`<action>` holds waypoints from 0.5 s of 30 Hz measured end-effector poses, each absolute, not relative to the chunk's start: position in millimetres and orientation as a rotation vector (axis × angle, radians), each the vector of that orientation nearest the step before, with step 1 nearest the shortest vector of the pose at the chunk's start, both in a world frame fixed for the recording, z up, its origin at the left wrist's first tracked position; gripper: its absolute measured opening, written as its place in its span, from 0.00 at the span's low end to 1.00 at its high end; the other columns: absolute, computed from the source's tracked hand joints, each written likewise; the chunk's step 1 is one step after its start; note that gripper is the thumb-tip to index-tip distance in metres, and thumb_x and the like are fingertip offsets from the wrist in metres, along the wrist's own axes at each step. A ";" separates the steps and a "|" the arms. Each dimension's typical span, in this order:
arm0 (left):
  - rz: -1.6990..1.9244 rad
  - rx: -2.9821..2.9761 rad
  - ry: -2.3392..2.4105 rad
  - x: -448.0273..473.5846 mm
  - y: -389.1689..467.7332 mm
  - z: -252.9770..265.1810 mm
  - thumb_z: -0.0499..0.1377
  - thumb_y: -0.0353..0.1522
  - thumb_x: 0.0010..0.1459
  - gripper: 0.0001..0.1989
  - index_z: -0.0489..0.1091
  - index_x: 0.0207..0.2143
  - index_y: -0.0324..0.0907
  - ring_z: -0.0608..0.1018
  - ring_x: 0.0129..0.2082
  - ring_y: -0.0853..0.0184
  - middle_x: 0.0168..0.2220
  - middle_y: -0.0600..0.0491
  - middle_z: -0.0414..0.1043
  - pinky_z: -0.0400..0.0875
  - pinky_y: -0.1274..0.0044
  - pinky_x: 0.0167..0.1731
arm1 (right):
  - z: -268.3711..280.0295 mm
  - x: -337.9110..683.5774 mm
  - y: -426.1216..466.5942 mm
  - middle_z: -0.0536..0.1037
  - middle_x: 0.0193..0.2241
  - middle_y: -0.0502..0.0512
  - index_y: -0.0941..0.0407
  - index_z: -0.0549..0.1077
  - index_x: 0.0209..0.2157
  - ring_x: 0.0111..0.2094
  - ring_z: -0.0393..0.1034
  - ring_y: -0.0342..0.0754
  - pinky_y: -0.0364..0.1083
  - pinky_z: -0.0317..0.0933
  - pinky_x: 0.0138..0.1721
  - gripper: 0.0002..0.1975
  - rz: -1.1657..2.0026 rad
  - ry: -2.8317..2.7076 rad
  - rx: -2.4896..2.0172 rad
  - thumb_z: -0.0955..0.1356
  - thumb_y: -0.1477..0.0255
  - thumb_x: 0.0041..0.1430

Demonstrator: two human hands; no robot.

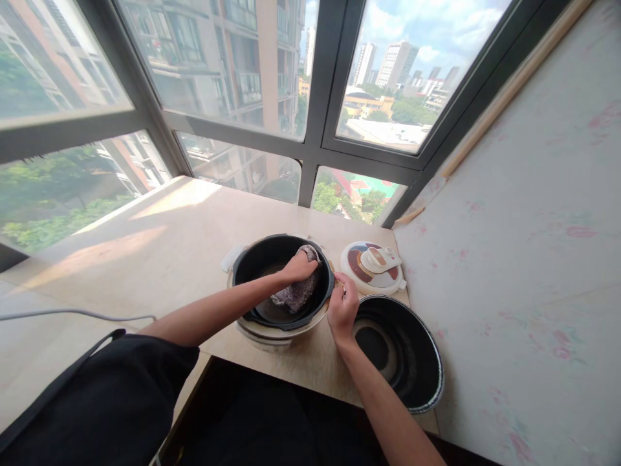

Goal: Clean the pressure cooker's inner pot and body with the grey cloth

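My left hand (299,266) reaches down into the black-lined electric cooker (252,309), its fingers closed on a greyish-purple cloth (297,294). The cloth is bunched at the top, and its lower part hangs against the right inner wall and floor of the cooker. My right hand (343,307) is closed on the cooker's right rim, its fingers curled at the edge. Close to the right wrist stands a black inner pot (410,353), its mouth facing up and partly covered by my right forearm. The cooker's pale body shows below its dark rim.
A round white and brown lid (373,266) with a raised handle lies behind the pot, near the floral-papered wall (524,272). Dark-framed windows (315,97) border the pale ledge (179,239) at the back. A grey cable (77,312) runs across the left.
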State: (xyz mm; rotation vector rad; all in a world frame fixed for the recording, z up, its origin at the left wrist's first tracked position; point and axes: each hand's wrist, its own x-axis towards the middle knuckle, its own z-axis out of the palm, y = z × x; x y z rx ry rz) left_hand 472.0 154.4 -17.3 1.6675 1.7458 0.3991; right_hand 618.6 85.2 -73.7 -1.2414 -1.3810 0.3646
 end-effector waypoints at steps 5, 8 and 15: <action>0.328 1.708 1.472 479.5 140.2 -18.6 0.55 0.32 0.54 0.18 0.68 0.47 0.35 0.77 0.47 0.58 0.49 0.42 0.75 0.70 0.73 0.48 | -73.1 617.9 84.5 0.79 0.43 0.61 0.59 0.75 0.42 0.46 0.73 0.51 0.53 0.65 0.54 0.16 0.356 -1.371 -1.261 0.59 0.75 0.60; 0.293 1.752 1.254 475.9 126.3 -13.4 0.53 0.31 0.51 0.15 0.68 0.42 0.37 0.76 0.42 0.60 0.44 0.46 0.75 0.70 0.73 0.44 | -73.5 618.0 84.5 0.79 0.43 0.62 0.59 0.75 0.42 0.47 0.73 0.51 0.53 0.65 0.54 0.16 0.356 -1.375 -1.266 0.59 0.74 0.60; 0.069 1.801 1.093 447.0 97.0 15.4 0.53 0.32 0.46 0.07 0.62 0.31 0.41 0.71 0.33 0.63 0.33 0.53 0.71 0.62 0.75 0.30 | -73.9 619.3 84.5 0.79 0.43 0.62 0.59 0.75 0.42 0.47 0.73 0.51 0.53 0.65 0.53 0.16 0.364 -1.375 -1.268 0.59 0.73 0.61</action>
